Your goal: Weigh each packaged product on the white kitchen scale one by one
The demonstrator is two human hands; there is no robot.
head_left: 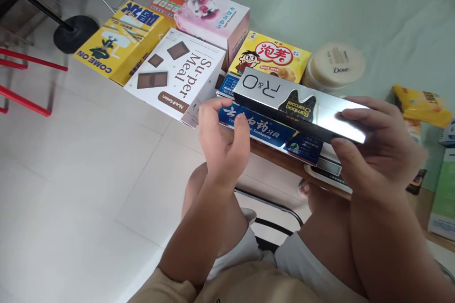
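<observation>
Right hand (386, 139) grips silver box (273, 92), partly hiding blue toothpaste box (265, 128); left hand (222, 144), fingers parted; cartons (170, 59) crowd left.

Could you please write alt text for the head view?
A person's right hand holds a silver Bamboo Charcoal box, the left hand near its other end, above a blue toothpaste box. Beyond are a yellow box and a Dove jar, with a white carton to the left.

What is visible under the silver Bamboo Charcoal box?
Part of a blue toothpaste box shows; the silver box hides another part, so whether they touch cannot be seen.
</observation>
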